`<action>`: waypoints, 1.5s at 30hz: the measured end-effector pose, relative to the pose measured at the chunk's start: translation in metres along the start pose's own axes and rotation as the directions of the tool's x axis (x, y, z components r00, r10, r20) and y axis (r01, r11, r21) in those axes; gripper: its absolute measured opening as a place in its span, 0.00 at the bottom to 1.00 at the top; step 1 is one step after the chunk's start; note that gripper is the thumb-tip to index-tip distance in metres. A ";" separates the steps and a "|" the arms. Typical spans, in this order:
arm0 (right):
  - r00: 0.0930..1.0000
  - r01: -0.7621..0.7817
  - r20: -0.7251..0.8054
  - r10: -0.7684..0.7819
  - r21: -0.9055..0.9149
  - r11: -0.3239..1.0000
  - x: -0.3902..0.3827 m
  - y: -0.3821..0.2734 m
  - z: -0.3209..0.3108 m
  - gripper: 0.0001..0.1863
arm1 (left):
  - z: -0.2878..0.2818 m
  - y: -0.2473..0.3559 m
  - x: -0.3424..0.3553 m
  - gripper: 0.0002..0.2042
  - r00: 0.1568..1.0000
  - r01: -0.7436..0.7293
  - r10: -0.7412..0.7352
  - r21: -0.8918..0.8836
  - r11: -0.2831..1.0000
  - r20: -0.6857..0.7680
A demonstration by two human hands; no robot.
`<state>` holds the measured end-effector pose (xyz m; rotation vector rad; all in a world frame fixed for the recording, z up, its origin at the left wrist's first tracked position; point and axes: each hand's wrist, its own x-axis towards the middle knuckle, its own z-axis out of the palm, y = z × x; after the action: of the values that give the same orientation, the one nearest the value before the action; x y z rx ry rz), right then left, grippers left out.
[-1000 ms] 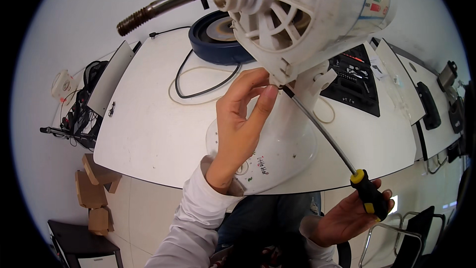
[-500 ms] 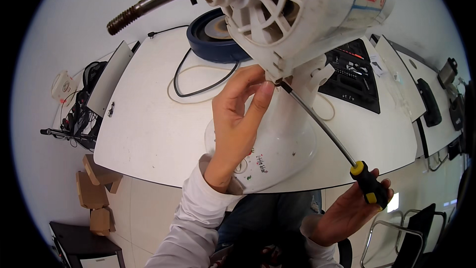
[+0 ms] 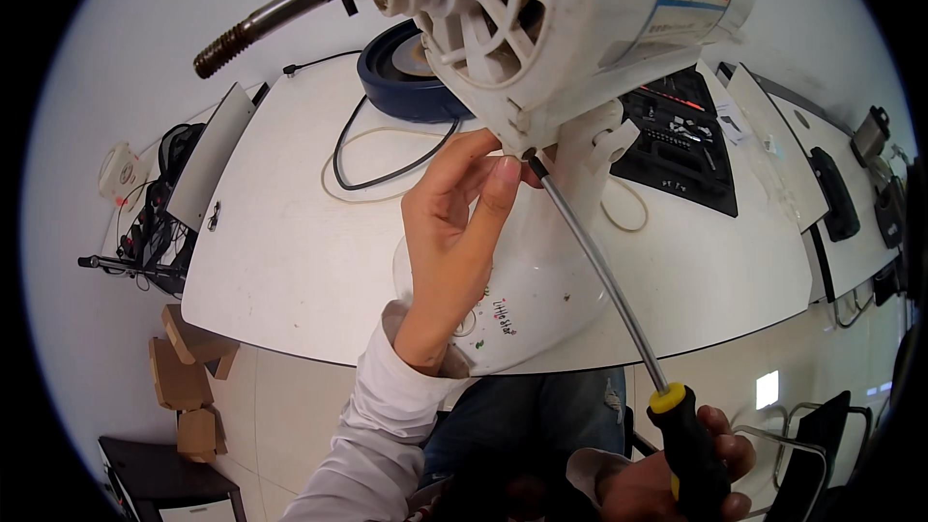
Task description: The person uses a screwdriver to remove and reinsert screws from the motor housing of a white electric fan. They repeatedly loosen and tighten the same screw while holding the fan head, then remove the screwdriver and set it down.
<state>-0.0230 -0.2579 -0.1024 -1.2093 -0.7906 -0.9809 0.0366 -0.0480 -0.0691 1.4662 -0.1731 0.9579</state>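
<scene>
A white electric fan without its blades, its motor housing (image 3: 580,39) tilted and a threaded metal shaft (image 3: 290,10) sticking out leftward, stands on a white base (image 3: 551,314). At the housing's lower corner, the thumb and fingers of my left hand (image 3: 447,232) are closed on the plastic; the fingertips behind it are hidden. Close beside that thumb, the tip of a long screwdriver (image 3: 601,275) meets a hole under the housing. My right hand (image 3: 638,488) holds its black and yellow handle low at the right, fingers curled around the grip.
Behind the fan lie a dark blue round part (image 3: 406,101) and a loop of dark cable (image 3: 343,159). An open black tool case (image 3: 677,169) sits at the right on the white table (image 3: 280,232). Cardboard boxes (image 3: 179,377) stand on the floor at left.
The screwdriver handle and my right hand have moved down and slightly left, so the shaft stands steeper. The fan head and my left hand appear slightly further left in view.
</scene>
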 end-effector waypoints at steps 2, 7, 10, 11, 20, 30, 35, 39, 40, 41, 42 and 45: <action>0.999 -0.037 -0.019 0.035 -0.090 0.995 -0.002 -0.003 -0.002 0.23 | 0.000 -0.001 0.001 0.13 1.000 -0.006 0.006 -0.017 1.000 0.007; 0.993 -0.046 0.095 0.072 -0.253 0.966 -0.001 -0.011 -0.011 0.22 | 0.000 -0.001 -0.002 0.14 1.000 0.023 -0.024 -0.053 0.998 -0.012; 0.993 0.112 0.035 -0.109 -0.101 0.989 0.006 -0.007 0.004 0.20 | 0.004 0.002 -0.003 0.15 0.998 0.052 -0.053 -0.078 0.996 -0.022; 0.995 0.094 0.056 -0.087 -0.124 0.988 0.006 -0.011 0.006 0.21 | 0.005 0.003 -0.003 0.15 0.998 0.064 -0.066 -0.085 0.994 -0.023; 0.606 -0.793 0.371 0.704 0.214 0.570 0.016 -0.032 -0.059 0.18 | 0.000 0.007 -0.005 0.16 0.989 0.142 -0.145 -0.118 0.983 -0.021; 0.987 0.076 0.150 -0.051 -0.167 0.983 0.010 -0.021 -0.009 0.22 | 0.006 0.012 -0.005 0.14 0.987 0.159 -0.156 -0.227 0.961 0.032; 0.971 0.062 0.238 0.011 -0.297 0.953 0.011 -0.025 -0.017 0.26 | 0.004 0.011 -0.008 0.14 0.991 0.129 -0.130 -0.181 0.975 0.004; 0.933 -0.039 0.323 0.160 -0.351 0.936 0.021 -0.043 -0.019 0.27 | 0.009 0.010 -0.005 0.15 0.994 0.111 -0.113 -0.147 0.983 -0.003; 0.946 -0.066 0.264 0.189 -0.412 0.909 0.021 -0.043 -0.015 0.27 | 0.009 0.009 -0.006 0.15 0.993 0.117 -0.120 -0.155 0.981 -0.013; 0.954 -0.102 0.203 0.219 -0.468 0.878 0.021 -0.044 -0.011 0.29 | 0.009 0.007 -0.006 0.15 0.993 0.115 -0.120 -0.154 0.981 -0.023; 0.958 -0.144 0.141 0.250 -0.517 0.844 0.020 -0.045 -0.007 0.30 | 0.008 0.006 -0.006 0.15 0.992 0.113 -0.120 -0.152 0.982 -0.034; 0.909 -0.282 0.104 0.404 -0.561 0.778 0.025 -0.054 -0.014 0.33 | 0.010 0.004 -0.007 0.14 0.992 0.107 -0.118 -0.173 0.979 -0.052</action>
<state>-0.0630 -0.2794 -0.0621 -1.9061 -0.4328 -0.7854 0.0339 -0.0606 -0.0688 1.2749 -0.1218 0.8743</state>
